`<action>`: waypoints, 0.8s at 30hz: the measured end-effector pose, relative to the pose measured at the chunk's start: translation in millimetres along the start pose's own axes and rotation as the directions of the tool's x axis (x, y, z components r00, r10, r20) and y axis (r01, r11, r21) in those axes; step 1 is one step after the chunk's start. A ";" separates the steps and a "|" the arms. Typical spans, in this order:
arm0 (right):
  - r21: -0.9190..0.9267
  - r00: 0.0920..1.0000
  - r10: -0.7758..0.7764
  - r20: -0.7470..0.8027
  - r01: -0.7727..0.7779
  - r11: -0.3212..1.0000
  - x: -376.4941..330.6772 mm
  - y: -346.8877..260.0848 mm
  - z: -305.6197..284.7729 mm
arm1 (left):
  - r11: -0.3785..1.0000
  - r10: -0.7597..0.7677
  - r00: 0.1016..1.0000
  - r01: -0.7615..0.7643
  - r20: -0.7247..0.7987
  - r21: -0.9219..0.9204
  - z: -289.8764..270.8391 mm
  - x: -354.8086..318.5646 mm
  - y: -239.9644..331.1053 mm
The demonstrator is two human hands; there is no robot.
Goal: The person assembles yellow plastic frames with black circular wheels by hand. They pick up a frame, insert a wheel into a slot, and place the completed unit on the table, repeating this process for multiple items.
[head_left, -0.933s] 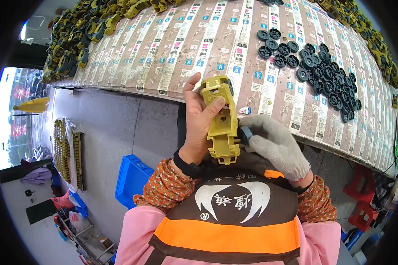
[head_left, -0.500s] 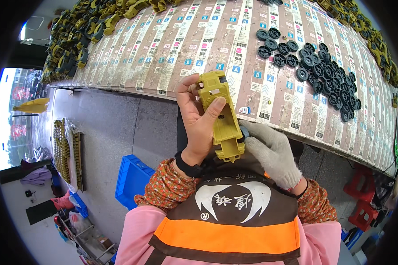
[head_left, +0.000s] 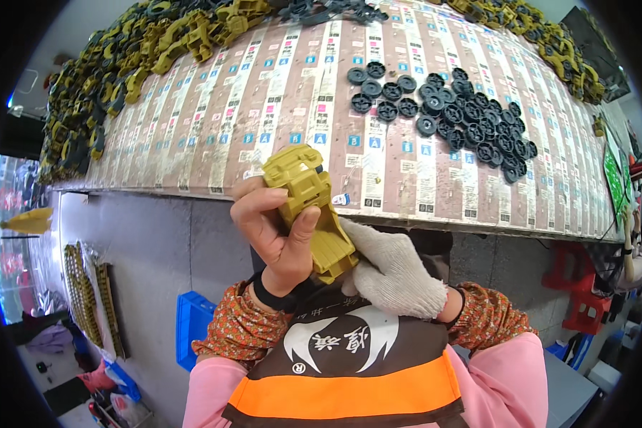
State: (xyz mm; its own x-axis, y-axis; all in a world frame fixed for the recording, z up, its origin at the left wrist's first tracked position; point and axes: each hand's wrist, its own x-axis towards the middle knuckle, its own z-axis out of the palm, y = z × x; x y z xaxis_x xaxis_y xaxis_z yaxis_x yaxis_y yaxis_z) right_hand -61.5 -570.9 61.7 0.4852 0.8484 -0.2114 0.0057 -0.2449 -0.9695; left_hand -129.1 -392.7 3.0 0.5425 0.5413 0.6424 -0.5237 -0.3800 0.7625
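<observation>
Work surface is a long table (head_left: 214, 143) covered in strips of printed paper labels, curving across the upper part of the view, with a grey floor below its near edge. Nearest the camera: an orange and dark apron (head_left: 349, 371) with a white emblem, over pink sleeves and patterned orange cuffs. Just above it the two hands meet in front of the chest, short of the table's near edge. Left hand (head_left: 274, 228), bare, with a dark band at the wrist, is closed around the upper half of a mustard-yellow plastic toy vehicle body (head_left: 310, 210); thumb pressed across its face, fingers curled behind. Right hand (head_left: 396, 274), in a white knit glove, grips the lower end of the same body from the right side, fingers wrapped tight against it; whether anything else sits inside that glove cannot be told. The body is held tilted, top end leaning left, its upper part overlapping the table edge in view. On the floor at lower left, a blue plastic crate (head_left: 192, 332), and further left, strips of yellow parts (head_left: 85, 299) laid out. Further off on the table, right of centre, a loose pile of black wheels (head_left: 464, 114), well apart from the hands. Farthest back, heaps of yellow plastic parts (head_left: 143, 57) along the left and rear edge, another heap of yellow pieces (head_left: 549, 36) at the far right, and dark grey pieces (head_left: 328, 8) at the top.
</observation>
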 end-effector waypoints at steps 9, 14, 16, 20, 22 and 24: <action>-0.143 0.911 -0.181 -0.372 0.136 0.980 25.1 -2.2 -61.0 | 0.506 -0.576 0.590 0.801 0.566 -0.319 2.7 27.1 20.2; 0.301 0.999 -0.043 0.022 0.034 0.953 31.7 14.0 -54.9 | 0.286 -0.676 0.411 0.911 0.612 -0.296 0.2 31.1 20.2; 0.320 0.999 0.004 -0.051 0.013 0.947 33.3 28.5 -53.7 | 0.208 -0.725 0.393 0.908 0.565 -0.365 -8.9 24.4 2.1; 0.598 0.971 0.174 -0.166 -0.041 0.800 25.6 29.1 -54.5 | -0.002 -0.704 0.466 0.753 0.536 -0.658 -19.6 15.3 -6.9; 0.676 0.934 0.179 -0.308 0.083 0.732 26.7 26.4 -39.1 | 0.023 -0.655 0.586 0.647 0.477 -0.762 -19.4 8.9 -4.9; 0.689 0.894 0.222 -0.390 0.123 0.714 28.0 30.3 -30.8 | 0.199 -0.633 0.621 0.707 0.462 -0.679 -8.9 0.4 -6.5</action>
State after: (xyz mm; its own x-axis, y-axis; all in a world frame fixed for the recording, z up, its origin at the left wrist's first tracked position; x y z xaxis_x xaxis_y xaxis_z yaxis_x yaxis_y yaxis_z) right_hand -20.8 -569.0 30.2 0.7758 0.5209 -0.3562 -0.5386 0.2525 -0.8038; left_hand -131.4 -383.3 -2.4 0.9719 0.2304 -0.0476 -0.1664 0.8163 0.5532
